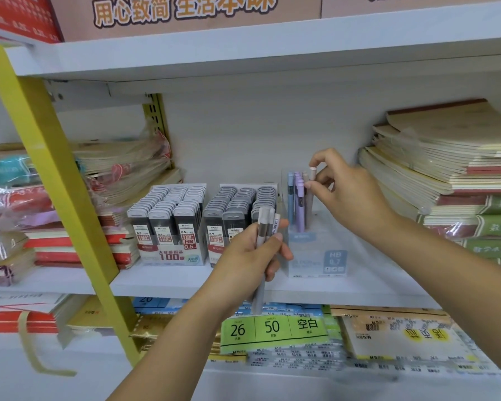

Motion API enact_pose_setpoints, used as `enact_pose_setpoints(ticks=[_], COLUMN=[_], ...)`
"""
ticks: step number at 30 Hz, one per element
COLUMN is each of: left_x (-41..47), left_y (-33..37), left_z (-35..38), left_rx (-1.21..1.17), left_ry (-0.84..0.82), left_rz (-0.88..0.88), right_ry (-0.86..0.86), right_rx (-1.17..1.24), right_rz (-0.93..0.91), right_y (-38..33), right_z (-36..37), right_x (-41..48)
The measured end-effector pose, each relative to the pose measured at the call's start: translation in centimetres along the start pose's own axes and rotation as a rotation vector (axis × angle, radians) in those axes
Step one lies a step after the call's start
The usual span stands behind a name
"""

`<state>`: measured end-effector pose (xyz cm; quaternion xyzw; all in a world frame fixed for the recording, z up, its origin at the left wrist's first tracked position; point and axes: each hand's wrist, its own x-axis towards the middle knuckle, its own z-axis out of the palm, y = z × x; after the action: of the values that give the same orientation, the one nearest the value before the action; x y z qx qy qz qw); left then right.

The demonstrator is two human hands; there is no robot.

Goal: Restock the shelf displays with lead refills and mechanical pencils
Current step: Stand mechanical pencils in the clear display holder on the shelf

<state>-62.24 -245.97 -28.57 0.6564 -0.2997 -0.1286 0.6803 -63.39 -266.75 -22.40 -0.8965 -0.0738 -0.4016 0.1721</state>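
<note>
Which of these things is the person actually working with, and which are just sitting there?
In use: left hand, held pencils, right hand, pinched pencil, pencil stand, lead refills.
Just there: notebooks, paper packs, yellow post.

The left hand (252, 256) and the right hand (347, 192) are both bare, with short, plain fingernails. The forearms (185, 328) are bare too, right to the edge of view.

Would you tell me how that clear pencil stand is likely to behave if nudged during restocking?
The clear stand looks thin-walled and mostly empty, so probably light and apt to slide on the smooth white shelf. Its few pencils stand upright at the back, so it might tip rearward.
</note>
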Motion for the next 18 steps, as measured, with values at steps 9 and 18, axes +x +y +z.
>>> enact_pose_setpoints(ticks=[9, 18], left_x=[-0.1, -0.5], left_y=[0.1, 1.4], left_z=[0.0, 0.1], left_rx=[0.064, -0.158], left_ry=[0.021, -0.053], left_rz=[-0.009, -0.048], right_ry=[-0.041, 0.021], right_rx=[0.004, -0.027], right_rz=[0.052, 0.056], right_y=[0.6, -1.6], right_z=[0.0, -1.6], right_x=[-0.3, -0.8])
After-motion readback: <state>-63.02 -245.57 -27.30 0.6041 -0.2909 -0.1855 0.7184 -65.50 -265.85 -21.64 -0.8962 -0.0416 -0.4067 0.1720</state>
